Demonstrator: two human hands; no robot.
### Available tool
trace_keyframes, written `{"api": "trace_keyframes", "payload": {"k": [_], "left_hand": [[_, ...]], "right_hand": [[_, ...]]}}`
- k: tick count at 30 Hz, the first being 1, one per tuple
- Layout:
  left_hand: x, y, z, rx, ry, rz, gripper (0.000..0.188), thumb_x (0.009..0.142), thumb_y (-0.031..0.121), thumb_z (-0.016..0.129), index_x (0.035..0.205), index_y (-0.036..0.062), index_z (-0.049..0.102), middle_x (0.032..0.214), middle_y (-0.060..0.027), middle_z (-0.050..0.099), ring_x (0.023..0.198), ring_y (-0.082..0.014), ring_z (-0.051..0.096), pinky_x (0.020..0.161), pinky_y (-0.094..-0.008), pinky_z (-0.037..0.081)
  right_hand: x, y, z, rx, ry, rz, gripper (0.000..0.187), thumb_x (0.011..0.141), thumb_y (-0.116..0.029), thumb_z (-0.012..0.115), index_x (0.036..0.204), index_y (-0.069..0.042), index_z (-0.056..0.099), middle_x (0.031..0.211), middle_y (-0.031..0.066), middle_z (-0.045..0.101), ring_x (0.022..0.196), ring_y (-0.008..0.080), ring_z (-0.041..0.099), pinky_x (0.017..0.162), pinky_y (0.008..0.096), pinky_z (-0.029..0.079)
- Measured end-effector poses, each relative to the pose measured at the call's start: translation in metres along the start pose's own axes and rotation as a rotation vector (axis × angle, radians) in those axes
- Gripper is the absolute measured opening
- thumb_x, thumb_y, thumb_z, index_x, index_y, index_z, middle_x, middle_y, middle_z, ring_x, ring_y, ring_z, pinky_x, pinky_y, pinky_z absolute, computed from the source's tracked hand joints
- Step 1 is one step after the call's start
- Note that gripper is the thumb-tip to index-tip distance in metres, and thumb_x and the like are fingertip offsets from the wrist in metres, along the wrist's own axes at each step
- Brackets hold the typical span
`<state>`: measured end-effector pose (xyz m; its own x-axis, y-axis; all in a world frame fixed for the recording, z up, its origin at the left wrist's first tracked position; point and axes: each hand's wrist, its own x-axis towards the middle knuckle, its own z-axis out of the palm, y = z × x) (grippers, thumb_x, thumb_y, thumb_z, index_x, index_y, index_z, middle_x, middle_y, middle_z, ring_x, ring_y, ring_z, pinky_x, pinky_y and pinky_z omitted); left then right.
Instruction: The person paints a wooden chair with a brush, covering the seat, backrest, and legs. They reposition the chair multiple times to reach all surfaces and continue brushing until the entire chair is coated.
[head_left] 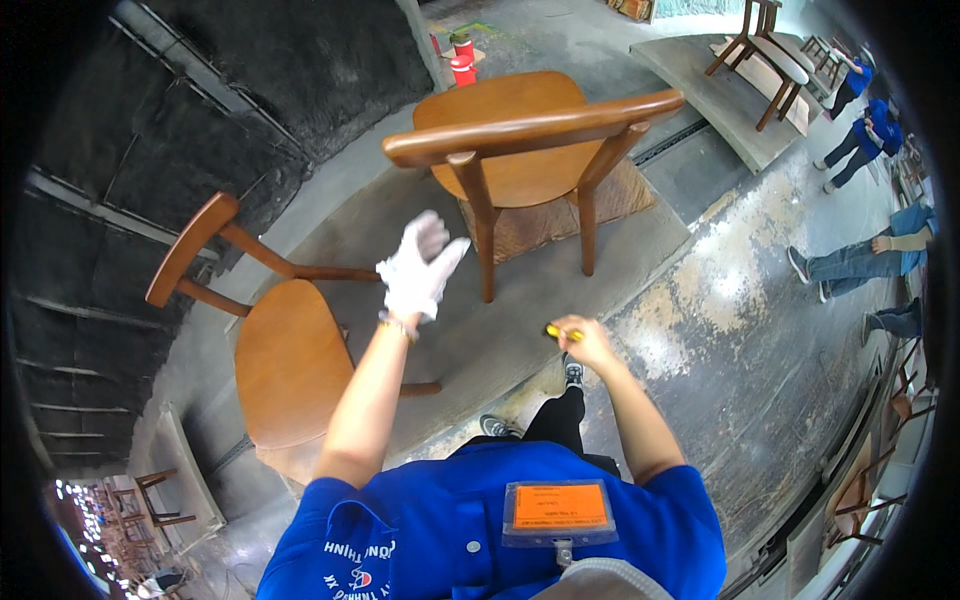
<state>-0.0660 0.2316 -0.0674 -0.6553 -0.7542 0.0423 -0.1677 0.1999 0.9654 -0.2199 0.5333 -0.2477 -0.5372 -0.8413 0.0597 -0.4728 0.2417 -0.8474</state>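
Observation:
My left hand (417, 270) wears a thin white glove and is raised with its fingers apart, holding nothing. It is near the legs of an upright brown wooden chair (530, 122), whose curved backrest is toward me. My bare right hand (587, 342) is closed around a small yellow-and-black tool (565, 332); its exact kind is too small to tell. To the left of my left arm, a second wooden chair (290, 350) lies tipped over, its round seat and backrest showing. No contact shows between either hand and a chair.
Both chairs rest on a grey platform (450, 350), the upright one over a brown quilted pad (620, 200). A dark panelled wall (230, 110) rises at left. Red containers (463, 68) stand behind. At far right are several people (865, 255) and another platform (690, 75) with chairs.

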Motion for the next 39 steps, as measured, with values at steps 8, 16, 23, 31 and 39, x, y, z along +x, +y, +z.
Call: {"api": "trace_keyframes", "payload": {"k": [8,16,23,31,39], "left_hand": [[0.095,0.068,0.086,0.362,0.392,0.215,0.026,0.084,0.031,0.076,0.094,0.0069,0.077,0.084,-0.0045,0.077,0.085,-0.0175,0.071,0.085,-0.0363,0.053],[0.049,0.154,0.132,-0.095,0.554,0.114,0.014,0.092,0.014,0.067,0.088,0.0002,0.066,0.074,-0.0108,0.070,0.075,-0.0223,0.070,0.082,-0.0383,0.056],[0.095,0.210,0.118,-0.398,0.758,0.012,0.034,0.093,0.031,0.078,0.080,0.0019,0.068,0.067,-0.0070,0.062,0.065,-0.0190,0.060,0.083,-0.0360,0.055],[0.183,0.213,0.084,-0.466,0.612,0.031,0.032,0.095,0.034,0.076,0.082,0.0070,0.065,0.066,-0.0030,0.053,0.065,-0.0175,0.057,0.071,-0.0371,0.054],[0.239,0.205,0.082,-0.460,0.621,0.012,0.030,0.096,0.029,0.075,0.078,0.0088,0.063,0.059,-0.0023,0.045,0.052,-0.0179,0.045,0.059,-0.0336,0.050]], "right_hand": [[-0.059,0.066,-0.110,0.513,0.525,0.554,0.019,0.077,0.014,0.068,0.075,-0.005,0.062,0.115,0.0162,0.073,0.107,0.0263,0.069,0.093,0.0373,0.054],[0.051,0.008,-0.266,1.423,0.627,0.332,0.030,0.087,0.009,0.068,0.089,-0.017,0.055,0.098,0.0011,0.064,0.105,0.0216,0.065,0.099,0.0375,0.050],[0.252,-0.131,-0.245,1.929,0.394,-0.265,0.031,0.089,0.008,0.072,0.088,-0.018,0.054,0.107,0.0053,0.069,0.111,0.0224,0.065,0.102,0.0386,0.050],[0.223,0.029,-0.171,1.494,0.713,0.311,0.031,0.087,0.012,0.072,0.090,-0.013,0.054,0.129,0.0107,0.066,0.108,0.0198,0.066,0.077,0.0271,0.053],[0.157,0.157,-0.177,0.014,1.099,1.039,0.036,0.086,-0.038,0.071,0.088,-0.002,0.075,0.086,0.0225,0.075,0.083,0.0414,0.074,0.076,0.0490,0.057]]}}
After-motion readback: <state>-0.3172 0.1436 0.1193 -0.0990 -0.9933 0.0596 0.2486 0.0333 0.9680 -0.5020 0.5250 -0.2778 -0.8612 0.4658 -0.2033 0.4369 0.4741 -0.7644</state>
